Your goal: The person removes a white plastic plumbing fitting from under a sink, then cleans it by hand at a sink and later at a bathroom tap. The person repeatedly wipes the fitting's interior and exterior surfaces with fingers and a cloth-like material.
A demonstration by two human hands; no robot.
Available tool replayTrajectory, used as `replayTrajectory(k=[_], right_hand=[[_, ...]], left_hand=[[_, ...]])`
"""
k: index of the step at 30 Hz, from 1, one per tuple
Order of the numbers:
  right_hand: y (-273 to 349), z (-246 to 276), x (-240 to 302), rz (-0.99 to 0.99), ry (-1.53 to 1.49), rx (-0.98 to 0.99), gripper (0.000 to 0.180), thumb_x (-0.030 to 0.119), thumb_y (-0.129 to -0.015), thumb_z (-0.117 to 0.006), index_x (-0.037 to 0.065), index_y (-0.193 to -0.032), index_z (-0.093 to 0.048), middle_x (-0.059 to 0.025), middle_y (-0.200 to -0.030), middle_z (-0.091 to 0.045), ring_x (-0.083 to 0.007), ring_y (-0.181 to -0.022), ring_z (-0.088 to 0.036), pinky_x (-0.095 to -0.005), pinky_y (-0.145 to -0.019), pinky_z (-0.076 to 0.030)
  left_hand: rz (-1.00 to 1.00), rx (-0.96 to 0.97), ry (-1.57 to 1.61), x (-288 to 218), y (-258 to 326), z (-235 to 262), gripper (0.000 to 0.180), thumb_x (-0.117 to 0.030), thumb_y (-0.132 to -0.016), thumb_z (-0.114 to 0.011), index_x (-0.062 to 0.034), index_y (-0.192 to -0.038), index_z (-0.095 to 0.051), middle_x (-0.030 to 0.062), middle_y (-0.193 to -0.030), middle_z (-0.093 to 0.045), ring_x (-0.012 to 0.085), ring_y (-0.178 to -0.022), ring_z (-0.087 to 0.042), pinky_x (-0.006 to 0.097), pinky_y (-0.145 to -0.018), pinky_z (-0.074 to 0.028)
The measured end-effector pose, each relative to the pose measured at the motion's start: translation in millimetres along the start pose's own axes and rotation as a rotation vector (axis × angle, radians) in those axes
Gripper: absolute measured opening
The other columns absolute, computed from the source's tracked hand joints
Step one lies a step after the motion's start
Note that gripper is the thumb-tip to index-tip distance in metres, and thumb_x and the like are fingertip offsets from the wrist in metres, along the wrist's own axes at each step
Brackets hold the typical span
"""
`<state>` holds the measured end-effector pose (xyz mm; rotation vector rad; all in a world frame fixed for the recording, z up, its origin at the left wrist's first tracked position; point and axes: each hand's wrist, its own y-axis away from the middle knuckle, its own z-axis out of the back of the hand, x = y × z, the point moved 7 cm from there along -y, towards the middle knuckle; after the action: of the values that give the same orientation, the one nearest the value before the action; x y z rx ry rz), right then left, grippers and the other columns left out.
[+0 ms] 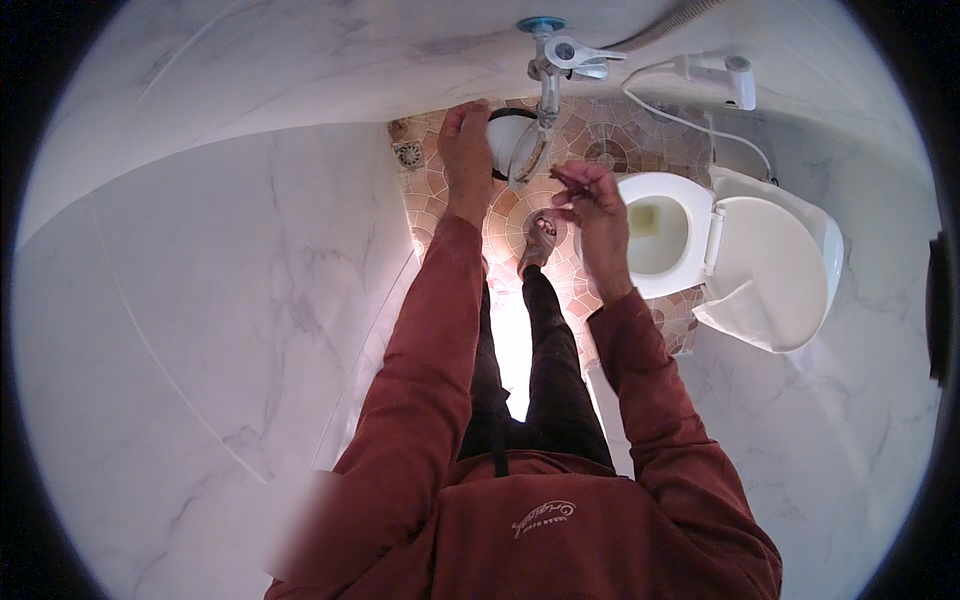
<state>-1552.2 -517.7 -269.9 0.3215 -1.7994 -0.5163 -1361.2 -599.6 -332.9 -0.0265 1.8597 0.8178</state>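
My left hand [465, 155] is raised near the wall, its fingers curled closed. Whatever it may hold is hidden. Just right of it, lower down, a round white container with a dark rim [508, 140] shows, partly covered by the hand and the tap. My right hand [597, 205] hovers between the tap and the toilet, fingers bent and thumb apart from them; no held thing can be made out. A metal wall tap [550, 85] points its spout down between my hands. A curved, see-through shape under the spout is unclear.
To the right stands a white toilet [657, 185] with its lid [770, 270] raised. A white hand sprayer [735, 80] hangs on the wall, its hose looping down. A floor drain [409, 153] lies in the patterned tile floor [425, 190]. Marbled walls close in both sides.
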Motion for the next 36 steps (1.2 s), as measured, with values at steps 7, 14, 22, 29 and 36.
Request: replayTrajectory(k=[7,14,22,29,36], right_hand=[[-39.4,1.3,12.2,0.459,0.773,-0.055,0.036,0.025,-0.102,-0.062,0.004,-0.131,-0.062,-0.0093,-0.123,-0.068,-0.0144,-0.097,-0.063,-0.0296,-0.077,-0.053],[-39.5,-5.8,7.8,0.188,0.417,-0.005,0.025,-0.002,-0.094,-0.065,0.001,-0.118,-0.066,-0.0133,-0.112,-0.073,-0.0231,-0.099,-0.073,-0.0324,-0.087,-0.057],[-23.2,-30.0,21.9,0.248,0.550,0.119,0.022,0.002,-0.093,-0.067,0.002,-0.115,-0.067,-0.0155,-0.106,-0.071,-0.0274,-0.099,-0.072,-0.0383,-0.088,-0.057],[-15.7,-21.6,51.2,0.440,0.713,0.122,0.020,0.006,-0.092,-0.072,0.003,-0.112,-0.070,-0.0093,-0.102,-0.070,-0.0198,-0.095,-0.071,-0.0326,-0.084,-0.056],[-9.9,-15.8,65.1,0.134,0.372,0.167,0.023,0.015,-0.091,-0.078,0.009,-0.112,-0.071,-0.0025,-0.096,-0.068,-0.0135,-0.091,-0.068,-0.0299,-0.082,-0.056]], left_hand=[[0.166,0.067,0.297,10.1,51.3,-1.0,0.028,-0.031,-0.098,-0.070,-0.0061,-0.109,-0.061,0.0032,-0.099,-0.065,0.0125,-0.089,-0.065,0.029,-0.070,-0.057],[0.340,0.427,-0.088,-20.8,51.4,20.5,0.045,-0.032,-0.091,-0.077,-0.0112,-0.127,-0.060,0.0081,-0.121,-0.064,0.0193,-0.105,-0.067,0.034,-0.079,-0.061],[0.247,0.885,-0.548,-32.6,70.8,18.0,0.090,-0.029,-0.075,-0.089,-0.0093,-0.152,-0.046,0.0115,-0.134,-0.059,0.0249,-0.120,-0.061,0.036,-0.100,-0.053],[0.221,0.879,-0.751,-49.6,93.1,9.2,0.107,-0.013,-0.060,-0.094,-0.0082,-0.153,-0.040,0.0110,-0.128,-0.062,0.0223,-0.118,-0.062,0.035,-0.100,-0.053],[0.306,0.851,-0.428,-51.7,102.2,7.8,0.113,-0.018,-0.055,-0.097,-0.0050,-0.152,-0.040,0.0088,-0.139,-0.058,0.0224,-0.130,-0.056,0.037,-0.113,-0.043]])
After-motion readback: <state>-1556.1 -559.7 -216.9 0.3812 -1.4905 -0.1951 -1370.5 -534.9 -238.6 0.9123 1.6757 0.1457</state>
